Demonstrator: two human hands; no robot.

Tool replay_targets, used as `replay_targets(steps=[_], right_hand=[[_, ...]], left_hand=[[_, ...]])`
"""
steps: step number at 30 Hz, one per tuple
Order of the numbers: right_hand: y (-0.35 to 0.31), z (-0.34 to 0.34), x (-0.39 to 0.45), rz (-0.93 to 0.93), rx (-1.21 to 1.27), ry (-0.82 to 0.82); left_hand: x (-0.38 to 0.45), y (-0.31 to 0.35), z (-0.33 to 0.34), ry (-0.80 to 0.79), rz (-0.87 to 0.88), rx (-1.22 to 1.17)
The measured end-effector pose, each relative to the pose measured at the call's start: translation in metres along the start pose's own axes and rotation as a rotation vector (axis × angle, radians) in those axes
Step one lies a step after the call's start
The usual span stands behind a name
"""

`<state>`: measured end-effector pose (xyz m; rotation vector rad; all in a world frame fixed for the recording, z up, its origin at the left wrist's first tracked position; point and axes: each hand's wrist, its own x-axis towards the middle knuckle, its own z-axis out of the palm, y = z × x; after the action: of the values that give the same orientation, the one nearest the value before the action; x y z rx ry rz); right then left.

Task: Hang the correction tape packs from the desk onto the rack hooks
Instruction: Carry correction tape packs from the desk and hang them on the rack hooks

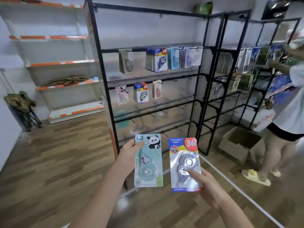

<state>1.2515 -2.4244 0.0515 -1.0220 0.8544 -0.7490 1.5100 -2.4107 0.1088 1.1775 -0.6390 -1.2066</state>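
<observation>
Two correction tape packs held up side by side, not touching, in front of the black rack (202, 89). Left hand (130, 155) grips the pale blue panda pack (148, 162) by its left edge, thumb curled over the front. Right hand (209, 186) holds the blue-red "36" pack (185, 165) from below, thumb pressed on the blister. Rack's upper 2 rows carry hung packs (157, 60); lower hooks (164, 111) look bare, tho it's blurry. Cardboard box (241, 143) on the floor at right, another person (289, 102) next to it.
</observation>
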Motion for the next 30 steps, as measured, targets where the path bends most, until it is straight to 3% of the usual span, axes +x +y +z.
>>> replay_targets(steps=[10,21,30], right_hand=[[-0.074,-0.071,0.168,-0.077,0.034,0.033],[-0.164,-0.164,0.356,-0.028,-0.044,-0.152],[-0.171,-0.162,0.476,0.098,-0.005,-0.303]], left_hand=[[0.197,0.015,0.058,-0.051,-0.038,0.070],[0.350,0.033,0.124,0.176,0.129,-0.019],[0.417,0.036,0.108,0.372,0.146,-0.021]])
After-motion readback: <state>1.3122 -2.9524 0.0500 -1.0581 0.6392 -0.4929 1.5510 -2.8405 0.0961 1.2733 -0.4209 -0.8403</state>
